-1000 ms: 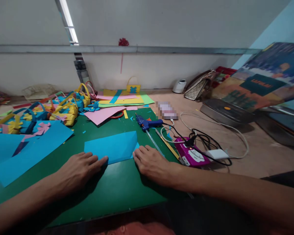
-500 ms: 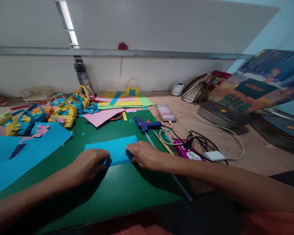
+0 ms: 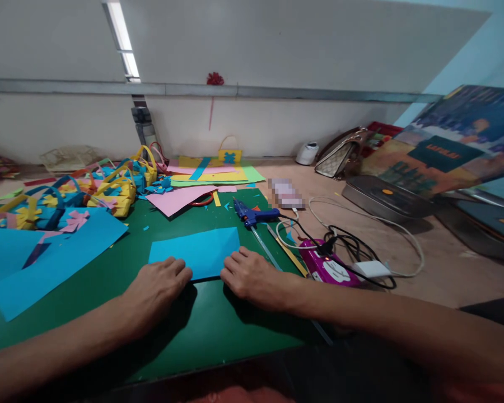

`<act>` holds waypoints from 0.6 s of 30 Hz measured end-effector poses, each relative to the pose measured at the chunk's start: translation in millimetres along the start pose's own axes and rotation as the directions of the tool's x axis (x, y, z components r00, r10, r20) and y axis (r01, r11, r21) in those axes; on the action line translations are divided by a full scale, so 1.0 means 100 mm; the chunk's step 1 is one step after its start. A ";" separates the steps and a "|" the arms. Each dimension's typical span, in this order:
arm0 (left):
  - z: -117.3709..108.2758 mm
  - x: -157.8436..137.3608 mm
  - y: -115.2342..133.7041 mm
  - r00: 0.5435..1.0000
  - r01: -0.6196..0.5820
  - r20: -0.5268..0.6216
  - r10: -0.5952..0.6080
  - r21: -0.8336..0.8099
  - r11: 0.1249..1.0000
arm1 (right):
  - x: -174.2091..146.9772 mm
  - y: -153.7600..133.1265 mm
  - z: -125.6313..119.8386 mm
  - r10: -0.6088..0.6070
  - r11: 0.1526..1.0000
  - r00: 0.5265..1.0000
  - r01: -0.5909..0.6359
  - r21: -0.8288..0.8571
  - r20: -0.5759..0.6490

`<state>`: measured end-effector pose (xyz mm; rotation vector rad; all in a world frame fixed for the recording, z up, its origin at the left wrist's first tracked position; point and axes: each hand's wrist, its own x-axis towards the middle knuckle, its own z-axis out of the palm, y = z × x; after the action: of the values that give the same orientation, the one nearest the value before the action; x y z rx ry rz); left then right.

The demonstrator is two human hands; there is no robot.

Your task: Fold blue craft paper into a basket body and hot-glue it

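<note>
A blue rectangular sheet of paper (image 3: 204, 252) lies in front of me on the green board (image 3: 218, 330). My left hand (image 3: 159, 288) is closed on its near left corner, fingers curled over the edge. At the near right corner, my right hand (image 3: 250, 277) grips the same sheet in a similar way. Both thumbs are hidden beneath the fingers. The sheet's near edge looks slightly raised, with a dark shadow under it. Just beyond my right hand is a blue glue gun (image 3: 260, 215) with a clear glue stick (image 3: 265, 246) trailing from it.
Small paper baskets (image 3: 113, 196) crowd the left, behind larger blue sheets (image 3: 67, 268). Pink paper (image 3: 178, 198) partly covers red-handled scissors (image 3: 205, 200). To the right are a purple power strip (image 3: 325, 267), tangled cables (image 3: 348, 246) and a white charger (image 3: 373, 269).
Both hands have shifted from the sheet's sides to its near corners, with fingers now curled over the near edge. The camera view has turned slightly left.
</note>
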<state>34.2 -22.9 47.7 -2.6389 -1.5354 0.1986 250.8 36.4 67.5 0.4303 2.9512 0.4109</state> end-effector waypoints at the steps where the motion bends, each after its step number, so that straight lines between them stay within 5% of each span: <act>1: 0.00 -0.02 0.02 1.000 -0.025 0.003 0.025 0.017 1.000 | -0.02 -0.02 0.01 -0.024 0.999 1.000 0.024 -0.027 -0.011; 9: 0.01 -0.12 0.17 0.993 -0.119 -0.019 0.120 0.040 0.992 | -0.19 -0.14 0.06 -0.017 0.994 0.996 0.007 -0.109 -0.090; 18: 0.07 -0.11 0.11 0.990 -0.139 -0.022 0.138 -0.025 0.990 | -0.32 -0.08 0.01 0.055 0.994 0.992 -0.045 -0.096 0.110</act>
<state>37.1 -38.0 40.3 -2.7613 -1.3585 0.1607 279.7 19.7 67.3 0.4996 2.8039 0.5098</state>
